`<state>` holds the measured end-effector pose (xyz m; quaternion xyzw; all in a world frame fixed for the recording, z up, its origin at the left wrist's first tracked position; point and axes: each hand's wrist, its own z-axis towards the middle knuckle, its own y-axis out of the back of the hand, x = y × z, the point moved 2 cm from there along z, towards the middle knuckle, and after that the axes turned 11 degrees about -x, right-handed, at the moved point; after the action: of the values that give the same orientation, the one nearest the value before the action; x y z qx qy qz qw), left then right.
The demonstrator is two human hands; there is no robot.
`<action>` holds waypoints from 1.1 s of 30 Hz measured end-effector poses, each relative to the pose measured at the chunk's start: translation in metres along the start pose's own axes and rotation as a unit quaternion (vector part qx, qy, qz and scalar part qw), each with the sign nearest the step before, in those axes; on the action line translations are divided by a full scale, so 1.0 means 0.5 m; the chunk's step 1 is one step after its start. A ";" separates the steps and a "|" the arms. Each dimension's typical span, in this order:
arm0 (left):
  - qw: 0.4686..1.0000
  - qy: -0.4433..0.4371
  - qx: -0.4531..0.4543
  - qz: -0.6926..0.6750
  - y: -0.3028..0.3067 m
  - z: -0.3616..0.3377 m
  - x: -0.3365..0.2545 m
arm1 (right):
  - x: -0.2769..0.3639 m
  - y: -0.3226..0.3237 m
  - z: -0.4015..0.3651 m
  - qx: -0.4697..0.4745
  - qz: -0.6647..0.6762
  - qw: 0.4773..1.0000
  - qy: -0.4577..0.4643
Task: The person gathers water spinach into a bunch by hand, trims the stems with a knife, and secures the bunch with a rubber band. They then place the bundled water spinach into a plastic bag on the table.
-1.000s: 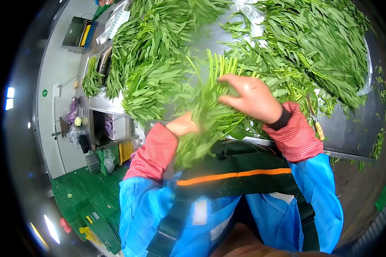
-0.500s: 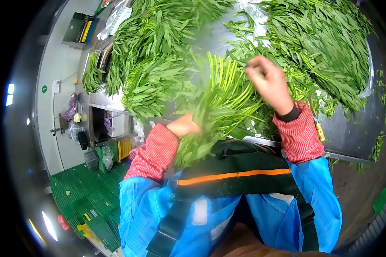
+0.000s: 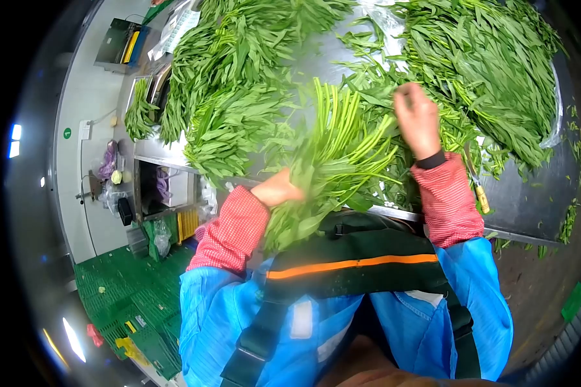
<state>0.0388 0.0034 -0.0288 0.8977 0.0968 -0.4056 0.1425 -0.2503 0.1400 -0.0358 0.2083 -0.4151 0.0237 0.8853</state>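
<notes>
My left hand [image 3: 279, 188] is wrapped round the leafy part of a bunch of water spinach [image 3: 352, 151], just in front of my apron. Long pale-green stems fan up and to the right from it, and its leaves hang down towards me. Right of the stem ends, my right hand [image 3: 419, 122] hovers over loose greens [image 3: 374, 90] with its fingers curled in. Whatever those fingers hold, if anything, is hidden. A knife [image 3: 479, 190] with a yellowish handle lies on the metal table to the right of my right sleeve.
A large heap of greens [image 3: 484, 71] on a plastic sheet covers the table's right side. More greens [image 3: 232, 77] are piled at the left, beside a scale-like tray with a small bunch [image 3: 139, 113]. Green crates [image 3: 135, 290] stand low at the left.
My right hand has moved slightly right, away from the stems, which now stand more openly in view. My left hand keeps its hold on the bunch in nearly the same place.
</notes>
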 end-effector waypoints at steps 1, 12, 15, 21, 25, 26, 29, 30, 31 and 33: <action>1.000 0.006 0.003 0.012 0.002 -0.002 -0.001 | -0.015 0.015 0.023 0.008 0.043 0.994 -0.102; 0.998 0.049 0.037 -0.008 -0.019 -0.002 -0.068 | 0.168 -0.030 -0.063 0.261 0.183 0.948 0.010; 0.999 0.007 0.044 -0.010 -0.019 0.005 -0.062 | 0.148 -0.050 -0.070 0.290 0.202 0.936 0.000; 1.000 -0.008 0.022 0.007 -0.016 -0.011 -0.055 | 0.049 0.026 0.026 0.154 0.365 0.836 -0.380; 1.000 0.010 0.015 -0.008 -0.016 -0.003 -0.044 | 0.095 0.015 -0.020 0.311 0.319 0.852 -0.276; 1.000 0.013 0.011 -0.019 -0.015 0.001 -0.042 | 0.101 0.007 -0.033 0.303 0.288 0.873 -0.249; 1.000 0.001 0.010 -0.007 -0.004 0.004 -0.031 | 0.102 0.029 -0.004 0.183 0.384 0.839 -0.339; 1.000 0.002 0.012 -0.013 -0.003 0.001 -0.033 | 0.087 0.051 0.023 0.139 0.384 0.828 -0.384; 1.000 0.001 0.014 -0.018 -0.002 -0.002 -0.038 | 0.064 0.068 0.045 0.077 0.402 0.829 -0.381; 0.999 0.012 0.028 -0.019 0.000 0.001 -0.039 | 0.007 0.110 0.081 0.032 0.566 0.738 -0.367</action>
<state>0.0258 0.0022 -0.0146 0.9043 0.1039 -0.3996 0.1086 -0.2893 0.1738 0.0089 -0.0439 -0.7483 0.4553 0.4804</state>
